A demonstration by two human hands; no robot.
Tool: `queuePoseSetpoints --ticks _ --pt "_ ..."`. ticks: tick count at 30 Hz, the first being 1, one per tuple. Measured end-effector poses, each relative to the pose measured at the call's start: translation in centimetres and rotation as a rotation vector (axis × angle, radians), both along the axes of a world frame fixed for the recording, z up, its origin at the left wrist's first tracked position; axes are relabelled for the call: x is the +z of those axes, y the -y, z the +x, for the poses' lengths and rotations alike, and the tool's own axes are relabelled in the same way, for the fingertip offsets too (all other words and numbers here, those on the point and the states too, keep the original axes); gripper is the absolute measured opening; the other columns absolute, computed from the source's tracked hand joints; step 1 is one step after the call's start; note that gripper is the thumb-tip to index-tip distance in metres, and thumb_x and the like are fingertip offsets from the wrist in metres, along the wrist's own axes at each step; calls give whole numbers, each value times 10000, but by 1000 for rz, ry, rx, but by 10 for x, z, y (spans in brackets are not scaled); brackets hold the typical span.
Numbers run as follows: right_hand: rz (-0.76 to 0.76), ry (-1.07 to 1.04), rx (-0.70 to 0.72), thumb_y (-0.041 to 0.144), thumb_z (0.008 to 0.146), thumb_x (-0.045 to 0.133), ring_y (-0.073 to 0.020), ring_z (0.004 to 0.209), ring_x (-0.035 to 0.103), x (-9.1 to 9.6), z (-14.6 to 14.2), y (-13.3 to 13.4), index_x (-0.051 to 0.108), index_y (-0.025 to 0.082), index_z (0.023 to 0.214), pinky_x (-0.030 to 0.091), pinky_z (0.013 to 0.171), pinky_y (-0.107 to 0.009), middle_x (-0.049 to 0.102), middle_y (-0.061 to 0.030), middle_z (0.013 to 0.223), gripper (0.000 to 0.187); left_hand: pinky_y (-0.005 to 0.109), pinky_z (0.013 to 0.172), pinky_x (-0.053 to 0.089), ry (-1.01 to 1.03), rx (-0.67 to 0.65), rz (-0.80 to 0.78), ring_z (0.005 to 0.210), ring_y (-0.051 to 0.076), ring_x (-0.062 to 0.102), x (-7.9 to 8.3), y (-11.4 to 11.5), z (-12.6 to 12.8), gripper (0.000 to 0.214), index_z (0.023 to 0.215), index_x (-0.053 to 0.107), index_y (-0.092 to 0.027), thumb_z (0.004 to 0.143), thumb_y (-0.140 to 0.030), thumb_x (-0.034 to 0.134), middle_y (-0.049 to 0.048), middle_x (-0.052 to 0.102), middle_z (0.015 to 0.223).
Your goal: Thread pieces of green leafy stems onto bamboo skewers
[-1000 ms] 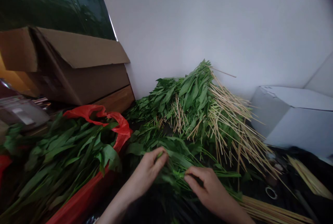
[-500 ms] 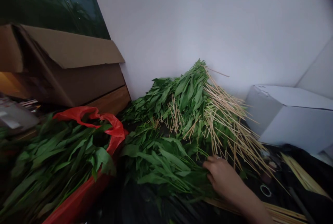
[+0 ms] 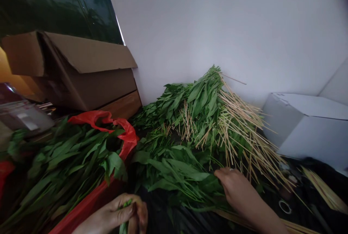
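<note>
My left hand (image 3: pixel 116 212), low in the view beside the red bag, is closed around a small bunch of green stems (image 3: pixel 125 205). Only a short length pokes out above the thumb; the lower part runs out of the picture. My right hand (image 3: pixel 231 181), with a ring on one finger, has its fingers curled at the stem end of a loose heap of leafy green stems (image 3: pixel 179 168). The fingertips pinch in among the leaves and are partly hidden. Behind them rises a pile of green leafy bunches (image 3: pixel 201 100) fixed to thin wooden sticks (image 3: pixel 244 118), which fan out rightward.
On the left, a red plastic bag (image 3: pixel 127 136) brims with more leafy stems (image 3: pixel 67 165). An open cardboard box (image 3: pixel 100 85) stands behind it. A white box (image 3: pixel 307 125) is at right, near a white ring (image 3: pixel 285 207) and loose sticks (image 3: pixel 323 188) on black sheeting.
My left hand has come into view at the bottom, holding green stems. My right hand stays at the leaf heap. The whole view has shifted slightly.
</note>
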State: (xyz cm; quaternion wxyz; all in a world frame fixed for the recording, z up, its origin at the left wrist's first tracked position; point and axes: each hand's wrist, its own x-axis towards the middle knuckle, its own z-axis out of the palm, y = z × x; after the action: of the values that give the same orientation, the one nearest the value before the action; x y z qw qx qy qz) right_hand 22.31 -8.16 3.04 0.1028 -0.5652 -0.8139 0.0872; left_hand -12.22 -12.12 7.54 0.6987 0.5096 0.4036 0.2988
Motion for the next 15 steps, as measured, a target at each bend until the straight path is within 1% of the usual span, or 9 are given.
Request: queuePoseSetpoints --ticks 3,5,7,9,10,11,12,14,15 --pt "226 -417 -43 103 890 342 -224 922 655 3 -2 2 610 185 1063 490 794 -331 685 -105 1019 330 234 505 426 191 28 -91 489 165 577 -12 -8 10 418 779 652 -151 797 -568 651 11 569 441" --pt "314 -631 -142 203 922 358 -205 839 659 3 -3 3 562 197 1127 500 726 -303 684 -92 978 289 177 416 340 201 33 -130 403 105 506 -17 -14 13 363 855 644 -145 827 -507 653 -21 540 456" --pt "265 -734 -216 276 919 401 -191 669 631 1 -5 2 556 189 1112 487 617 -286 668 -54 792 262 148 355 219 178 38 -160 332 34 352 -17 -19 16 340 908 641 -142 836 -474 662 -59 487 481" --pt "115 -820 -215 342 924 417 -175 521 559 -2 -9 0 570 179 1080 450 519 -270 596 3 605 273 148 352 159 173 65 -149 334 3 224 -14 -25 19 339 921 638 -146 832 -471 671 -87 426 496" --pt "47 -880 -206 376 930 419 -169 494 541 -4 -11 -1 579 179 1069 442 500 -265 576 16 572 290 150 363 153 175 80 -124 347 1 195 -12 -27 21 345 913 638 -145 830 -478 671 -95 394 493" --pt "10 -946 -203 409 931 428 -169 510 553 -5 -12 -2 589 182 1065 456 513 -264 593 11 590 309 153 373 153 175 91 -94 362 6 186 -10 -30 23 353 900 640 -143 828 -488 669 -100 360 485" --pt "14 -1003 -218 440 924 452 -177 571 591 -6 -13 -3 603 187 1060 486 562 -271 634 -9 654 324 156 380 148 167 92 -67 375 13 183 -8 -32 24 361 892 643 -140 828 -494 666 -103 328 479" --pt "94 -1066 -274 491 868 553 -223 787 658 -7 -13 -4 646 196 1013 528 726 -314 702 -65 849 341 162 386 118 118 88 -23 402 25 160 -3 -35 27 377 892 650 -130 832 -502 654 -105 277 485" --pt "134 -1084 -306 506 835 596 -252 891 662 -7 -11 -5 665 197 985 527 800 -343 714 -85 928 350 165 392 108 88 91 -2 415 31 147 -1 -36 28 389 893 654 -127 833 -511 648 -106 253 489"
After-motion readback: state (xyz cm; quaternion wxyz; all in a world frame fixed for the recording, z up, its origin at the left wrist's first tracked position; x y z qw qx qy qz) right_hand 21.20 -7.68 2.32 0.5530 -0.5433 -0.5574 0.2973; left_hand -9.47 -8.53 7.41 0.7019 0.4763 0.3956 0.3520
